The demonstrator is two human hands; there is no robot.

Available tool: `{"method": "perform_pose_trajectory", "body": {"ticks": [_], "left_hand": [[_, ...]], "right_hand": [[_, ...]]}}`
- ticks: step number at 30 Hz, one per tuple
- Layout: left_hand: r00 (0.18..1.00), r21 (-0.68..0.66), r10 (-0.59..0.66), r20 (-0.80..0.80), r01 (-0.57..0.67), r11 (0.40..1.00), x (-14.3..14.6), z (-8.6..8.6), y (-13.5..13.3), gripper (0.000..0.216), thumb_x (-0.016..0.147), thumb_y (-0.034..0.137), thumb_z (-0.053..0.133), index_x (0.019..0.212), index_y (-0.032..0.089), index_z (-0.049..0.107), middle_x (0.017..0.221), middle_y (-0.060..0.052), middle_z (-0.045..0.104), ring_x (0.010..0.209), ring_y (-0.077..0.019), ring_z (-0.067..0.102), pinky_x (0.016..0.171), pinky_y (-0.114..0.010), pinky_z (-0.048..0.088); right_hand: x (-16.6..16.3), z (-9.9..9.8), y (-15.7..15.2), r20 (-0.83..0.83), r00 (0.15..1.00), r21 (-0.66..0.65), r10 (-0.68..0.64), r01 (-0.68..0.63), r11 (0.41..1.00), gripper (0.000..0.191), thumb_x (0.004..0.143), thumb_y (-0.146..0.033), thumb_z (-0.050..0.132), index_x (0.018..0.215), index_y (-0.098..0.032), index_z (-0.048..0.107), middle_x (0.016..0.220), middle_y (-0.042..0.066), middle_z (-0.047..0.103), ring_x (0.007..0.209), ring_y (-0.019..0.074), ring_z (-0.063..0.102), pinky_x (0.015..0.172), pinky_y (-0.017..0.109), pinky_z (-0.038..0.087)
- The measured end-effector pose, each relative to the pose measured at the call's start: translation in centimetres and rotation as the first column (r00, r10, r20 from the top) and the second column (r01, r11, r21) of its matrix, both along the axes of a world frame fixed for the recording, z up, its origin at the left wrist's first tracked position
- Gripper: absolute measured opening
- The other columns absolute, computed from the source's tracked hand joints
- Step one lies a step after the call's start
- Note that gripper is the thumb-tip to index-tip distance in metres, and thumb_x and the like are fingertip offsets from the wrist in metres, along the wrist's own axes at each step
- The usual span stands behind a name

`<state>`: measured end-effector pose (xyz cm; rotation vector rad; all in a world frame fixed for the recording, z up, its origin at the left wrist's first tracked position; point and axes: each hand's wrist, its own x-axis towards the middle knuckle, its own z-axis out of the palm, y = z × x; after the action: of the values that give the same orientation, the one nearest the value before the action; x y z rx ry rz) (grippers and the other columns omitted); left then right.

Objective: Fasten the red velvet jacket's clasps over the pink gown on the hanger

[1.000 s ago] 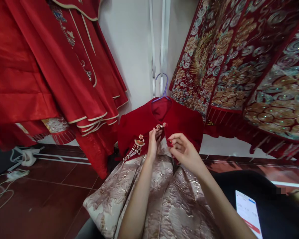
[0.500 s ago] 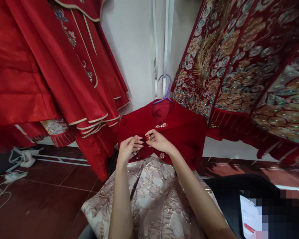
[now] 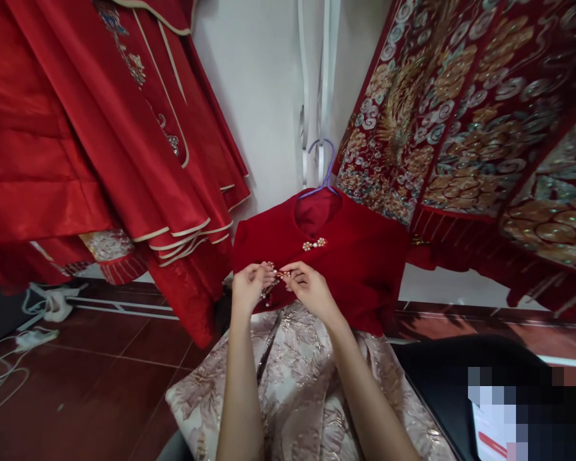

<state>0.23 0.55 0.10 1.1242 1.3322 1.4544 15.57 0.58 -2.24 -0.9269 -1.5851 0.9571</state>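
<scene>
A red garment (image 3: 355, 269) with pearl-and-gold frog buttons is spread out before me, its neck on a purple hanger (image 3: 327, 173). Near the neckline a pearl frog button (image 3: 314, 244) joins both front edges. Lower on the front, my left hand (image 3: 249, 287) pinches one side of a beaded frog button (image 3: 281, 274). Opposite it, my right hand (image 3: 312, 291) grips the other side, fingertips nearly meeting. More pearl beads dangle just beneath my left fingers. Fingers partly hide the fastening, so I cannot tell whether its halves are joined. Shiny beige-pink brocade fabric (image 3: 302, 365) lies under my forearms.
Red satin garments (image 3: 139, 147) hang at left, embroidered red-and-gold ones (image 3: 436, 128) at right. White metal rails (image 3: 324, 77) rise behind the hanger. Cables and a power strip (image 3: 36, 339) lie on the tiled floor. A phone (image 3: 489, 429) shows at lower right.
My hands have come together from slightly apart, and the right fingers have moved left to the left fingers at the button. The view has shifted slightly.
</scene>
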Motion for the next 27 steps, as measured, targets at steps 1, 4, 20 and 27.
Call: {"method": "perform_pose_trajectory", "body": {"ticks": [1, 4, 20, 27], "left_hand": [[1.000, 0.005, 0.007, -0.009, -0.007, 1.000, 0.1, -0.1, 0.0, 0.033, 0.073, 0.042, 0.069, 0.077, 0.010, 0.064, 0.068, -0.007, 0.070, 0.062, -0.0162, 0.068, 0.063, -0.027, 0.056], [0.999, 0.039, 0.012, -0.041, -0.010, 0.999, 0.6, -0.4, 0.1, 0.030, 0.074, 0.040, 0.068, 0.077, 0.010, 0.066, 0.071, -0.007, 0.071, 0.064, -0.0169, 0.069, 0.063, -0.028, 0.057], [0.948, 0.200, -0.058, -0.314, 0.126, 0.972, 0.1, -0.7, -0.3, 0.024, 0.067, 0.027, 0.073, 0.085, 0.012, 0.073, 0.085, -0.011, 0.075, 0.077, -0.0201, 0.071, 0.077, -0.031, 0.057], [0.915, 0.181, -0.035, -0.402, 0.117, 0.976, 0.3, -0.3, -0.5, 0.016, 0.067, 0.017, 0.069, 0.081, 0.012, 0.072, 0.080, -0.010, 0.074, 0.075, -0.0194, 0.071, 0.076, -0.031, 0.057]], "right_hand": [[0.0, 0.0, 0.0, 0.011, 1.000, 0.015, -0.027, 0.027, 1.000, 0.020, 0.082, -0.024, 0.055, 0.100, -0.020, 0.064, 0.082, 0.001, 0.059, 0.068, 0.0115, 0.063, 0.066, 0.025, 0.055], [-0.3, -0.2, 0.1, 0.022, 0.994, 0.055, -0.111, 0.110, 0.992, 0.025, 0.080, -0.017, 0.052, 0.101, -0.021, 0.066, 0.089, 0.003, 0.060, 0.073, 0.0120, 0.063, 0.069, 0.025, 0.055], [-1.4, -1.0, -0.3, -0.073, 0.974, 0.094, -0.212, 0.219, 0.971, 0.025, 0.088, -0.030, 0.051, 0.103, -0.020, 0.069, 0.099, 0.008, 0.060, 0.082, 0.0158, 0.065, 0.074, 0.029, 0.058], [-2.0, -1.2, -0.4, -0.112, 0.960, 0.108, -0.255, 0.267, 0.958, 0.023, 0.087, -0.031, 0.053, 0.098, -0.020, 0.069, 0.098, 0.008, 0.061, 0.080, 0.0155, 0.064, 0.072, 0.028, 0.058]]}}
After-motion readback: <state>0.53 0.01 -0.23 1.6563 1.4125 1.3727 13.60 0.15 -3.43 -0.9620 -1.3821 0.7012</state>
